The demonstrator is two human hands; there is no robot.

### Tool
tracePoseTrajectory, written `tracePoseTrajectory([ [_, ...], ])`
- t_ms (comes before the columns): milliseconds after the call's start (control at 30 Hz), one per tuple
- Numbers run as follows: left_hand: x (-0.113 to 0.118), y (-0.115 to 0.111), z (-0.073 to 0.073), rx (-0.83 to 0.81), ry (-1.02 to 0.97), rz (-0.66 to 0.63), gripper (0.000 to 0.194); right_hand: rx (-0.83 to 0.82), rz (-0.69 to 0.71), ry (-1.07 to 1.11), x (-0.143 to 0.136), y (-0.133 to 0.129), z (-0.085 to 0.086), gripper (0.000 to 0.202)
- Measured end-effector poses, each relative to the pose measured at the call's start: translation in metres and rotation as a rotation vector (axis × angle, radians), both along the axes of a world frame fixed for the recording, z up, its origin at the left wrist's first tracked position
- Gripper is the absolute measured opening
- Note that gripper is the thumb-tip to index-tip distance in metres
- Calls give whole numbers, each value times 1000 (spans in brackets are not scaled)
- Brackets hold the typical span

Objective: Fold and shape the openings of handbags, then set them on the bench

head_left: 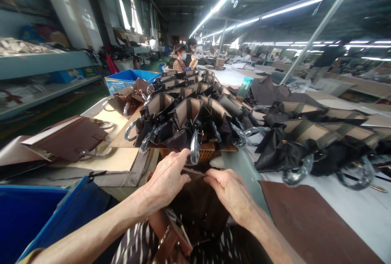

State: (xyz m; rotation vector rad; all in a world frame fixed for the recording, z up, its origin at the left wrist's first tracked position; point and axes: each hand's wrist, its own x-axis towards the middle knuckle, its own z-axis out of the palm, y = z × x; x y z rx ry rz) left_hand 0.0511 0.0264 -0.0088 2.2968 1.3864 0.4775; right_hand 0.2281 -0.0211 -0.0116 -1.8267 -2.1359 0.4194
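A dark brown bag (pixel 198 203) rests upright in my lap, its upper edge towards the table. My right hand (pixel 227 193) is closed, pinching that edge between thumb and fingers. At the edge's left end, my left hand (pixel 169 178) holds the bag, thumb on the near side and index finger reaching up past the rim. Part of its grip is hidden. Brown leather straps with metal fittings (pixel 168 231) hang at the near side of the bag. Just beyond my hands stand several black bags (pixel 186 113) with beige linings and plastic-wrapped handles.
Brown bags (pixel 73 138) lie on the left table. A blue bin (pixel 58 211) stands at the lower left, another blue box (pixel 131 77) farther back. More black bags (pixel 287 142) and a brown sheet (pixel 308 215) are on the right. A masked person (pixel 180 62) sits beyond.
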Motion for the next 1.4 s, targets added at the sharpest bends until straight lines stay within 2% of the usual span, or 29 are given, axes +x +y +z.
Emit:
tracePoseTrajectory([
  [133,-8,8,13,-160,89,-93,14,-13,2,-9,2,0,-1,29],
  [233,-11,10,19,-228,61,-113,14,-10,4,-10,3,0,-2,30],
  [400,-17,13,13,-271,-45,-195,15,-24,16,3,3,-1,0,31],
  [500,-20,15,9,-273,-87,-230,16,-29,22,13,2,0,1,32],
  [833,-18,13,4,-235,-103,-227,17,-33,72,35,4,0,2,30],
  [1033,-19,9,6,-213,-89,-220,17,31,119,-82,4,-1,1,28],
  [1200,-17,8,8,-197,-100,-214,17,136,167,-273,-13,-2,8,23],
  [1300,-17,7,7,-186,-107,-211,18,136,207,-249,-29,0,10,20],
  [1400,-21,6,9,-196,-120,-224,20,118,179,-201,-39,3,6,20],
])
